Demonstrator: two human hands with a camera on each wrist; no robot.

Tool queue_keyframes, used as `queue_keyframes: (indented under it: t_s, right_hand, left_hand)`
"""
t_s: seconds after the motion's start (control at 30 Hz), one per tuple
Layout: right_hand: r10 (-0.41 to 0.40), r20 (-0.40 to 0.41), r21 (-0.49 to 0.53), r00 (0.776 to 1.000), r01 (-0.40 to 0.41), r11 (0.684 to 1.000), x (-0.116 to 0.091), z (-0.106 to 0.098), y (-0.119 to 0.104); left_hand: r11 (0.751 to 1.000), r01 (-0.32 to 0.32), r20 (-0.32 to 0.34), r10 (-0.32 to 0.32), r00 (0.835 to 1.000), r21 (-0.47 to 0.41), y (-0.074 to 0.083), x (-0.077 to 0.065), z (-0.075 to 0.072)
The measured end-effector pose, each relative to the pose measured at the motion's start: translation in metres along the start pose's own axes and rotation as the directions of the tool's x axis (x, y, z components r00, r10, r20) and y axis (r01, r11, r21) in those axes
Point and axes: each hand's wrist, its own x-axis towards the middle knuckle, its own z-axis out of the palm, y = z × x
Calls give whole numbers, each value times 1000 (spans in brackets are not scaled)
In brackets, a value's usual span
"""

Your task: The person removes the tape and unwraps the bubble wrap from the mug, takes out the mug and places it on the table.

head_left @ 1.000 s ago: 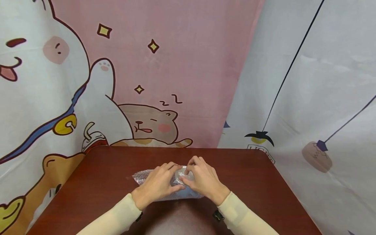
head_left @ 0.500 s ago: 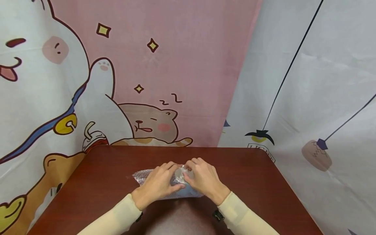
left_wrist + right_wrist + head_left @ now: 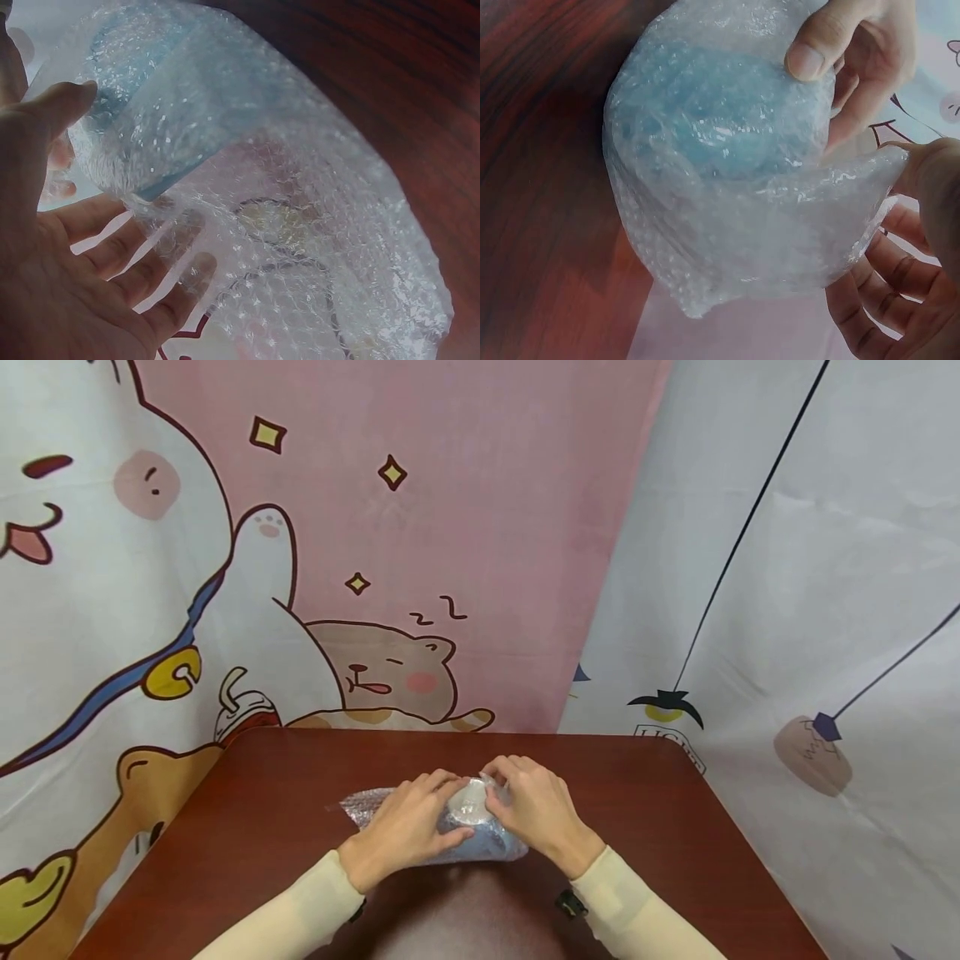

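Observation:
A light blue object (image 3: 712, 112), its exact kind obscured, is wrapped in clear bubble wrap (image 3: 360, 225) above the table's middle. A pale rounded part (image 3: 471, 803) shows at its top in the head view. My left hand (image 3: 411, 827) grips the bundle from the left, thumb on the near face and fingers behind the film. On the other side, my right hand (image 3: 542, 810) pinches an edge of the bubble wrap between thumb and fingertips. In the right wrist view that flap is pulled away from the blue object. A loose tail of wrap sticks out at left.
The dark red-brown wooden table (image 3: 285, 802) lies under both hands. Behind it hangs a cartoon-printed cloth (image 3: 510, 568) in pink and white, which meets the table's back edge. A pale glare lies on the table near the front.
My right hand has shifted right and slightly away from the left hand, drawing the bubble wrap edge with it. More of the pale rounded part and blue side shows. The left hand stays nearly still.

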Motion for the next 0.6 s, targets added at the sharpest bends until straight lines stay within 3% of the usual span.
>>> queue_keyframes:
  t_s: [0.6]
  right_hand:
    - [162, -33, 114, 986, -157, 981, -12, -23, 28]
  left_hand:
    - [999, 27, 12, -27, 1000, -25, 1, -1, 0]
